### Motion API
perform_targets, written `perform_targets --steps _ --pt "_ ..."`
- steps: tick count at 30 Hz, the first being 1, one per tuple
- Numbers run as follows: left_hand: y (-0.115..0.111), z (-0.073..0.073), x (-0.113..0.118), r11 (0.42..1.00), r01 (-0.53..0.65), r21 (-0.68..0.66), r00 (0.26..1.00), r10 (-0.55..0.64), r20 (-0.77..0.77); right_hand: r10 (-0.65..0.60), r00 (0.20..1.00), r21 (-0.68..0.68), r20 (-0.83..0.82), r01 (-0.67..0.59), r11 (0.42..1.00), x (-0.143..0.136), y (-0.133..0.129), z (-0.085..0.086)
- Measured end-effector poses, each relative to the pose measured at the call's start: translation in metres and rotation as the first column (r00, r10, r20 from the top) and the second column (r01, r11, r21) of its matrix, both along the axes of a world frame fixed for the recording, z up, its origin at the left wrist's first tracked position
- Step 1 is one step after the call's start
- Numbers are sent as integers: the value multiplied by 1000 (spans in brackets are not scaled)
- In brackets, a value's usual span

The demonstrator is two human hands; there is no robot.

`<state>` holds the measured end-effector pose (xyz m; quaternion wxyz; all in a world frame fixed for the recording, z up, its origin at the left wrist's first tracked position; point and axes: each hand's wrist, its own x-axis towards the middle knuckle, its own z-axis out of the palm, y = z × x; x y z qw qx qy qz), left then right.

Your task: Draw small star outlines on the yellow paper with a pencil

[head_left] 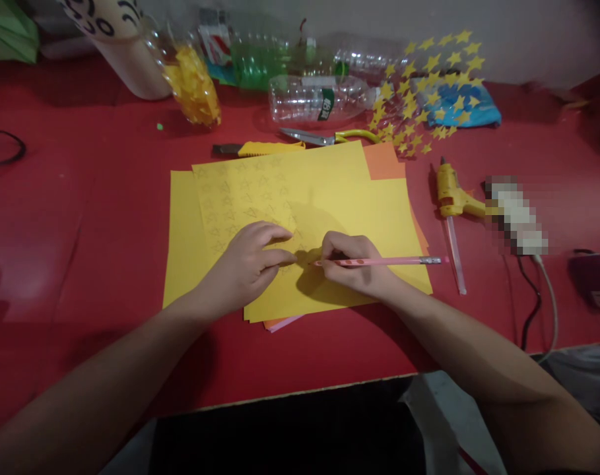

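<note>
A pink pencil with an eraser end is gripped in my right hand, its tip low over the yellow paper. My left hand rests on the same sheet with its fingers apart, pointing toward the pencil tip. Rows of small pencil-drawn stars cover the left part of the sheet, some of them hidden under my left hand. More yellow sheets and an orange sheet lie beneath.
Behind the paper lie a yellow cutter knife, scissors, a clear bottle and yellow cut-out stars. A glue gun and a blurred power strip lie to the right. The red table ends near my forearms.
</note>
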<state>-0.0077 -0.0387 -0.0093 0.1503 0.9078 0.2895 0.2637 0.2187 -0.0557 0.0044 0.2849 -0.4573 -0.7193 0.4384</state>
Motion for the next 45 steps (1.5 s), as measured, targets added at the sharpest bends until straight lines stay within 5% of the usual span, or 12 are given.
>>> perform_targets --steps 45 --pt "0 -1 0 1000 -7 -26 1000 7 -4 89 995 14 48 -90 996 0 -2 -1"
